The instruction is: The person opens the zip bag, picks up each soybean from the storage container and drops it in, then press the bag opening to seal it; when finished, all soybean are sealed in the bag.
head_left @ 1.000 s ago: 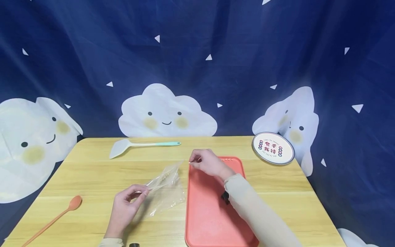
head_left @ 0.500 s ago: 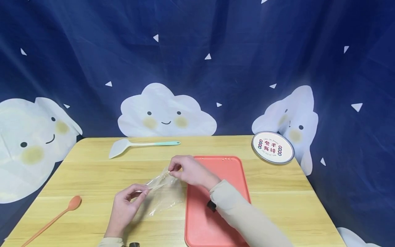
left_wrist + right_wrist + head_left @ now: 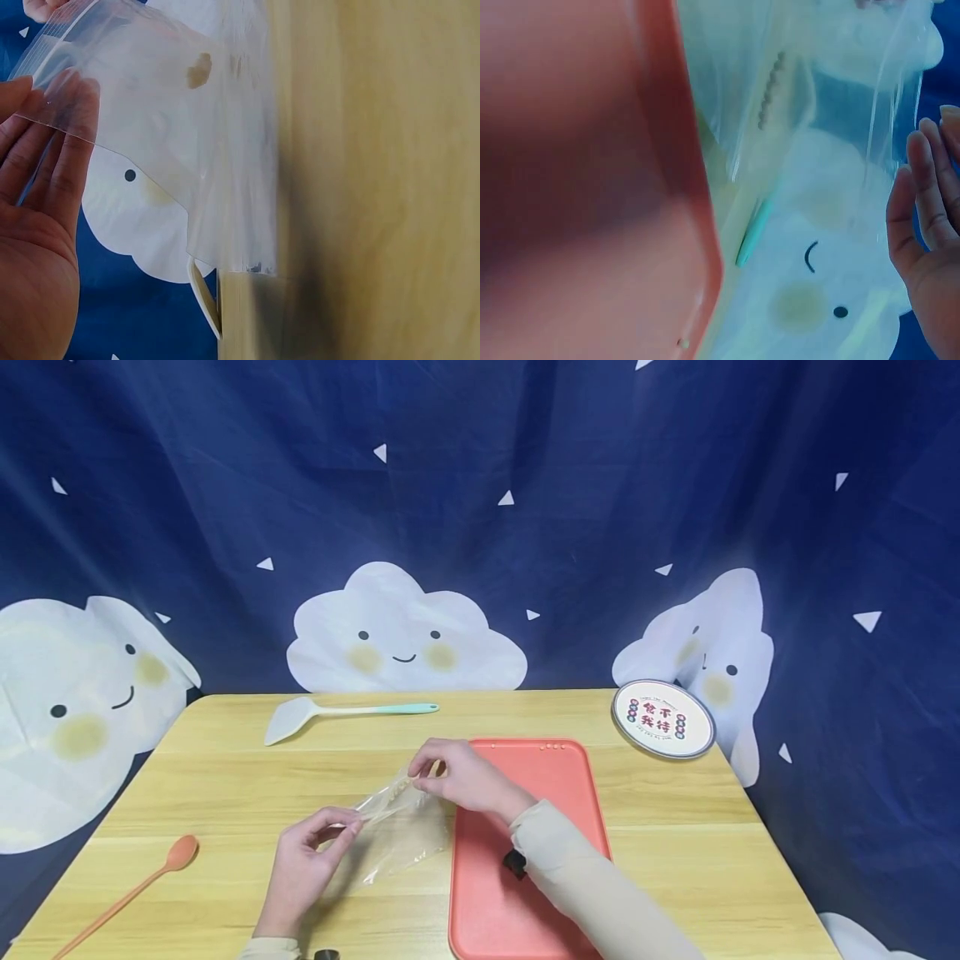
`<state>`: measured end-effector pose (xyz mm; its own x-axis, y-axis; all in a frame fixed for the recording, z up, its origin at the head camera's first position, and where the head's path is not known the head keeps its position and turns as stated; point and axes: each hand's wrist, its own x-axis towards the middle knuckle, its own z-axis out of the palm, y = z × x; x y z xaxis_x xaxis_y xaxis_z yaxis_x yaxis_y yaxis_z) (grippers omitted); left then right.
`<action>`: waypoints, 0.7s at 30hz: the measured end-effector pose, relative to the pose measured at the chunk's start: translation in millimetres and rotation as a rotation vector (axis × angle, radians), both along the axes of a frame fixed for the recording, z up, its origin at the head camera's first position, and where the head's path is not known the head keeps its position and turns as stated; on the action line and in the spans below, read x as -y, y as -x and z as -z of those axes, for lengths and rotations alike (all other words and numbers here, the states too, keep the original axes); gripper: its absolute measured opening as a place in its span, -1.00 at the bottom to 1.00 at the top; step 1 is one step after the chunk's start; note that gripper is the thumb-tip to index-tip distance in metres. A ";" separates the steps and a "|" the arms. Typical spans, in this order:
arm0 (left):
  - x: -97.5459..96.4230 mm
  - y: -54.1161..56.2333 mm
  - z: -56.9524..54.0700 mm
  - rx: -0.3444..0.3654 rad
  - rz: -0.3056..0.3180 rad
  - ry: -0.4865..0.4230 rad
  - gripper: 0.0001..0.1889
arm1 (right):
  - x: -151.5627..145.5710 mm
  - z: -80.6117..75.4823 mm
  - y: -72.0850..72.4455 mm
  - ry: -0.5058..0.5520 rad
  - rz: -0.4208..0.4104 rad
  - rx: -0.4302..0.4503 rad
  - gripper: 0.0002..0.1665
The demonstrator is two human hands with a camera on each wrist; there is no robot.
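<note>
A clear zip-lock bag (image 3: pixel 408 839) stands tilted over the table left of the tray. My left hand (image 3: pixel 307 864) pinches its near left end between thumb and fingers. My right hand (image 3: pixel 468 777) is at the far end of the bag's mouth, thumb and fingertips together on its edge; a small thing between them would be hidden. A row of small beads (image 3: pixel 771 90) shows through the bag in the right wrist view. In the left wrist view the left hand (image 3: pixel 49 165) has its fingers behind the clear plastic, near the zip strip. Several pale beads (image 3: pixel 553 747) lie along the tray's far edge.
The red tray (image 3: pixel 480 893) lies under my right forearm. A white spatula with a mint handle (image 3: pixel 405 709) lies at the back. An orange spoon (image 3: pixel 180 853) is at the left, and an oval lettered plate (image 3: pixel 663 743) at the back right.
My right hand has moved left from the tray's far left corner to the bag's mouth, uncovering a single bead on the tray edge. Over the last half second both hands have barely moved.
</note>
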<state>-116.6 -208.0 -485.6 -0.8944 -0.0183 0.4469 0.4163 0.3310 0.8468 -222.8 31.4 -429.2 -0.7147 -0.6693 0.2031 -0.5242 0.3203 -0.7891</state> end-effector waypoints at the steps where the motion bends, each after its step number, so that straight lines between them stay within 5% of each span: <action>1: 0.3 -0.1 0.0 -0.001 0.002 0.001 -0.84 | -3.3 -0.1 1.0 0.013 0.006 0.009 -0.88; 9: 0.9 -0.2 -1.4 -0.004 -0.008 0.021 -0.82 | -41.1 -3.4 15.3 0.002 0.112 -0.014 -0.87; 16: 0.8 0.1 -0.7 -0.002 -0.003 0.013 -0.85 | -72.3 5.2 37.0 -0.273 0.234 -0.194 -0.81; 21: 0.7 -0.4 0.0 0.008 0.003 0.004 -0.90 | -83.7 20.3 49.2 -0.446 0.224 -0.274 -0.79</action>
<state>-116.2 -208.7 -485.6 -0.8979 -0.0140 0.4400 0.4107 0.3331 0.8487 -272.0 115.1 -449.5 -0.8101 -0.5711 0.1330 -0.5715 0.7182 -0.3970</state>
